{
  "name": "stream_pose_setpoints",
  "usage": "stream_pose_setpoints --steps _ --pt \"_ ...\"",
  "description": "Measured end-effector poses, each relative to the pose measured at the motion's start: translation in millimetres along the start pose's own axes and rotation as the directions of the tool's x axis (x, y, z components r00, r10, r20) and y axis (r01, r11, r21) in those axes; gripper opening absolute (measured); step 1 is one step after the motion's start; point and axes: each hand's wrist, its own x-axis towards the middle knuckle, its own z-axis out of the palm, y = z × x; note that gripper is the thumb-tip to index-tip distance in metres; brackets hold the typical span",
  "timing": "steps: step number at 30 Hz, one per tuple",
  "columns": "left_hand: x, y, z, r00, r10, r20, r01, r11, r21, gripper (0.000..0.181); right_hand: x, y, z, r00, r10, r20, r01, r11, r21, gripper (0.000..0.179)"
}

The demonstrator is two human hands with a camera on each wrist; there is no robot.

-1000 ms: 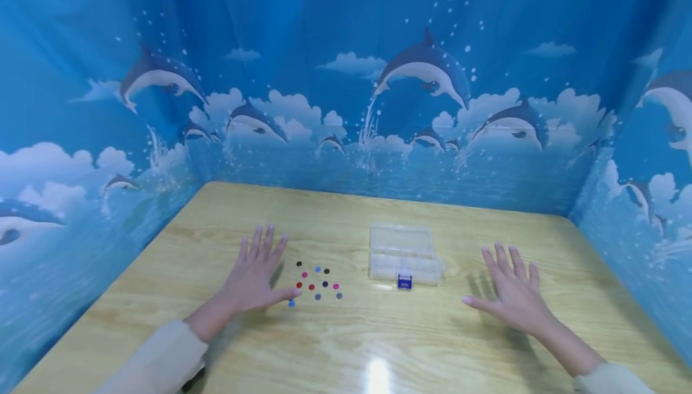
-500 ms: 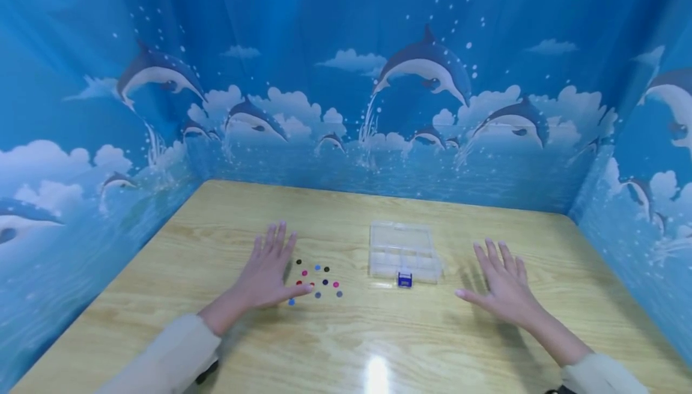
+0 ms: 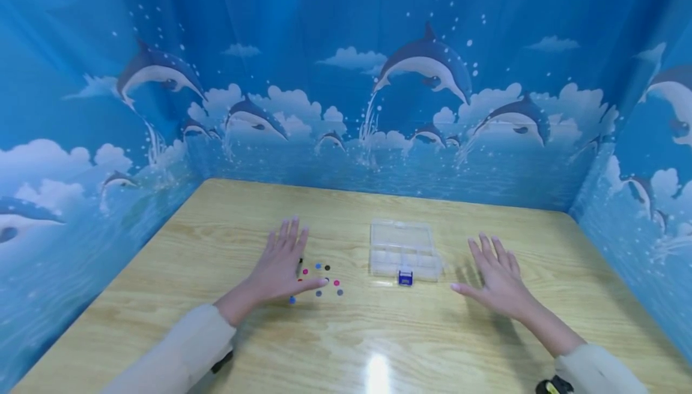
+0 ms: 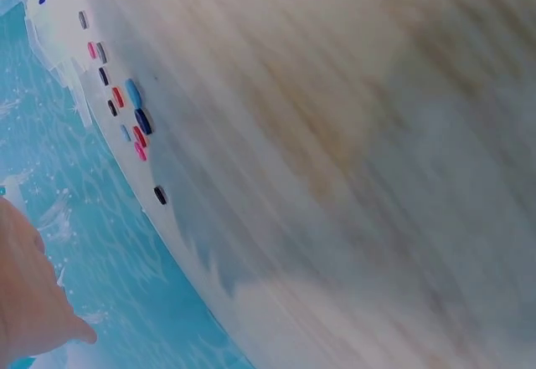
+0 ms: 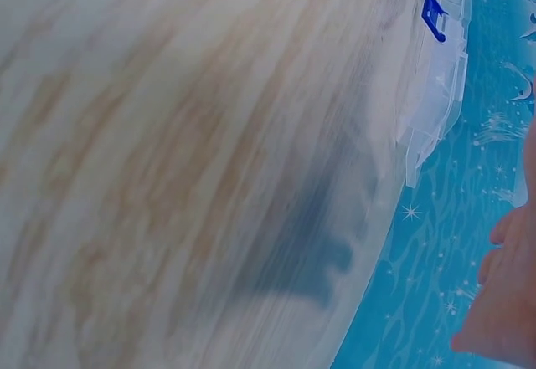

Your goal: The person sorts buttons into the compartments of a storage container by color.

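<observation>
My left hand [image 3: 278,268] hovers palm down with fingers spread, its thumb overlapping a group of small round coloured discs in the head view. Among them are a pink disc [image 3: 337,283], a grey disc [image 3: 340,292] and a bright blue disc [image 3: 292,300]; some others are hidden beneath the hand. Off to the right, my right hand [image 3: 498,283] is also spread above the table, holding nothing. Between the hands stands a clear plastic compartment box [image 3: 402,253], its lid raised back and a blue latch [image 3: 405,278] at its front.
A pale wood-grain table [image 3: 335,346] carries everything. Blue dolphin-print curtains [image 3: 324,81] enclose it at the back and both sides. The right wrist view shows the hand's shadow [image 5: 310,252] on the tabletop.
My left hand has drifted right and slightly away from me, covering more of the discs. The right hand has shifted a little left, toward the box. Box and discs have stayed put.
</observation>
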Motion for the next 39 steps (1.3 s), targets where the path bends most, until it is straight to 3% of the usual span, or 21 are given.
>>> stream_pose_setpoints --steps 15,30,39 --pt "21.1 14.3 8.9 0.998 0.010 0.070 -0.010 1.000 -0.002 0.106 10.3 0 6 1.000 0.006 0.021 -0.006 1.000 0.018 0.098" --pt "33.6 28.6 13.5 0.991 0.032 0.132 -0.026 0.999 -0.048 0.101 20.0 1 11 0.999 -0.003 0.034 0.002 0.999 0.036 0.095" --pt "42.5 36.7 17.9 0.990 0.047 0.135 -0.039 0.997 -0.062 0.101 26.4 0 11 0.999 -0.022 0.041 0.021 0.999 0.041 0.092"
